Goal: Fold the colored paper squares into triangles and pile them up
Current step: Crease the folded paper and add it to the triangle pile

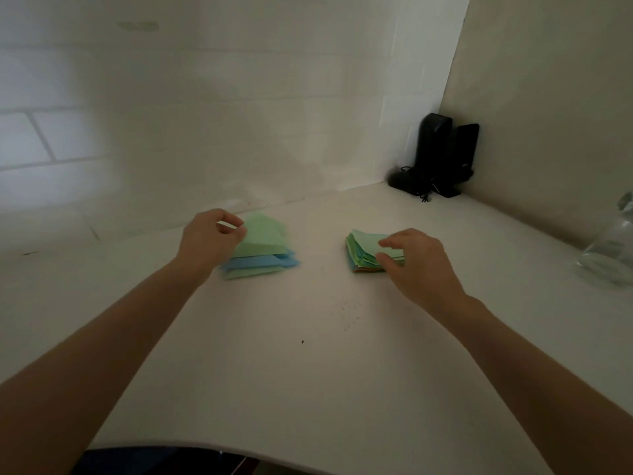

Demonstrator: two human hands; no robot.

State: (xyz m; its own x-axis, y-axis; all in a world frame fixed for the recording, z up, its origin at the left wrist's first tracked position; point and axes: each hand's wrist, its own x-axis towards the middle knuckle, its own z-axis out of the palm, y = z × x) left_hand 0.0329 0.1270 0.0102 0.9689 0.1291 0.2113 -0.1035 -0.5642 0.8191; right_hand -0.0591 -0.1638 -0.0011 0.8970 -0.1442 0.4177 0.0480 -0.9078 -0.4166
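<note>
Table (308,371): pale, matte top, running under both forearms and back to a tiled wall and a plain side wall.

Speakers (442,156): two black upright units with a tangle of cord, in the far corner, well beyond the right fingers.

Bottle (609,248): clear, blurred at the frame edge, well to the right of the right fingers.

Pile (260,255): folded triangles, green on top, blue and green layers beneath, lying on the table just right of the left fingers and touching them.

Stack (363,252): flat paper squares, mostly green with blue and other edges showing, on the table directly under the right fingers.

Left hand (209,241): fingers (233,221) curled, thumb and forefinger pinching the near left corner of the top green triangle (263,234).

Right hand (418,262): palm down, fingers bent and spread over the near right part of the stack, tips touching the top sheet; whether a sheet is actually gripped cannot be told.

Pile and stack lie well apart, with bare table between them.
</note>
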